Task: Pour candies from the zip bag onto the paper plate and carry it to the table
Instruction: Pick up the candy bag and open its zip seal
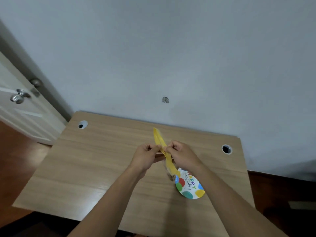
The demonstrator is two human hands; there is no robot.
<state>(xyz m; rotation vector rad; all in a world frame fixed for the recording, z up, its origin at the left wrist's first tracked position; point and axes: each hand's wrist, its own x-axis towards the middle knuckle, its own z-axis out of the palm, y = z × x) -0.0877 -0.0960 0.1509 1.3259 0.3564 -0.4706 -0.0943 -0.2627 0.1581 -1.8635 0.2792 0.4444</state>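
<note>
Yellow zip bag (pixel 159 142) pinched between left hand (pixel 145 155) and right hand (pixel 181 153) above paper plate (pixel 190 187).

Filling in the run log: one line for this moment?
stage: opening bag | left hand: pinching zip bag top | right hand: pinching opposite side | paper plate: on desk, no candies visible

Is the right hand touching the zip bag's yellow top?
Touching. The head view shows the right hand pinching the zip bag at its yellow strip, opposite the left hand.
</note>
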